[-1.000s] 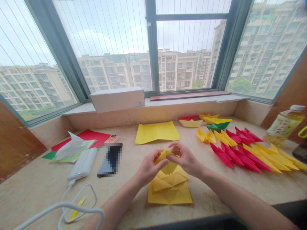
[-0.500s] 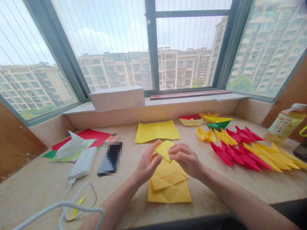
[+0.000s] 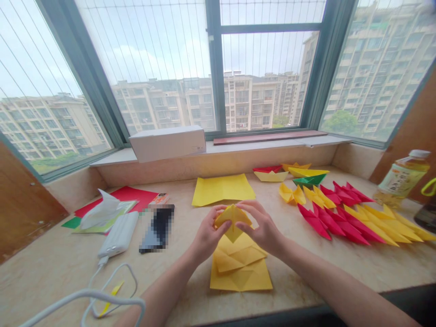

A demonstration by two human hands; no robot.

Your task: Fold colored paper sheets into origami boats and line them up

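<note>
Both hands hold a small folded yellow paper piece [image 3: 233,220] a little above the stone counter [image 3: 61,263]. My left hand [image 3: 207,235] pinches its left edge and my right hand [image 3: 260,225] pinches its right edge, fingers closed on the paper. Directly below lies a stack of creased yellow sheets [image 3: 240,268]. A flat yellow sheet [image 3: 222,189] rests farther back.
Rows of folded red and yellow paper shapes [image 3: 354,218] and small paper boats [image 3: 289,173] fill the right side. A bottle [image 3: 400,178] stands far right. At left lie a power bank [image 3: 119,234] with cable, a phone [image 3: 157,228], tissues and red paper [image 3: 131,195]. A white box [image 3: 167,142] sits on the sill.
The yellow piece has been turned and reshaped between my hands; both hands now pinch its sides, where half a second ago the left fingers were spread beside it.
</note>
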